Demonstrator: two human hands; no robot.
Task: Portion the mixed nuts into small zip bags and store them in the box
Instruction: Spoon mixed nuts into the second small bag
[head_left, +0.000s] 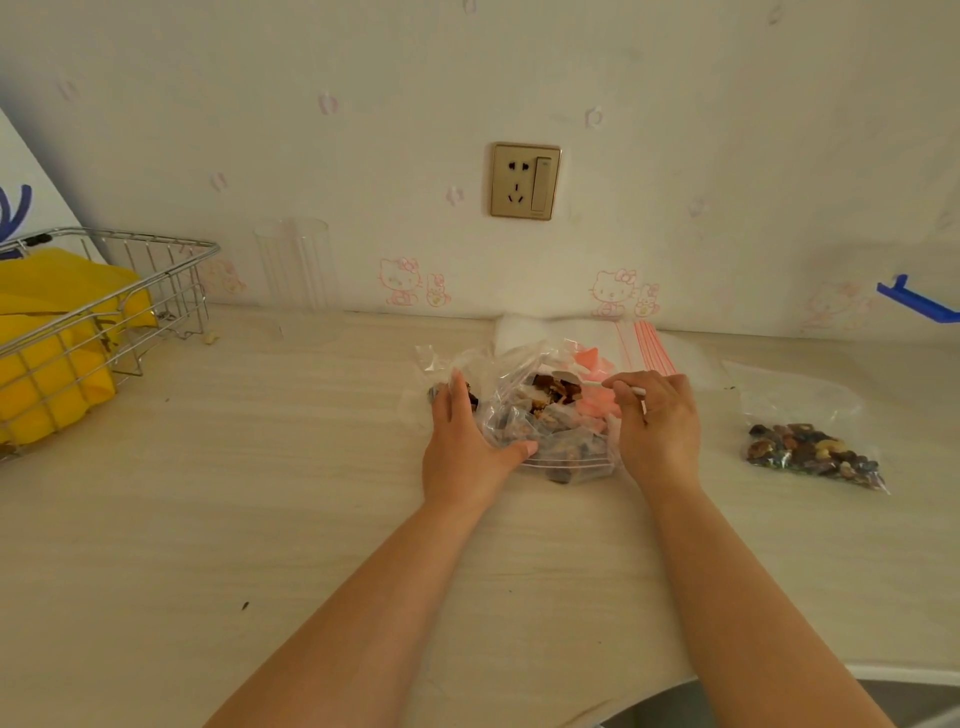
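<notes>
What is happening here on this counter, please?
A person is working with both hands on a clear plastic bag of mixed nuts and small packets on the counter. The left hand lies open against the bag's left side, with its thumb on the plastic. The right hand pinches something thin and white at the bag's top right. One small zip bag, already holding nuts, lies apart on the right. Empty red-striped zip bags lie behind. No storage box is clearly visible.

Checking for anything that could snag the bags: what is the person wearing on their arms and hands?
Nothing visible. The left hand and right hand are bare, with no gloves, rings, watch or bracelets showing. Both forearms are uncovered down to the frame's bottom edge; no sleeve appears.
</notes>
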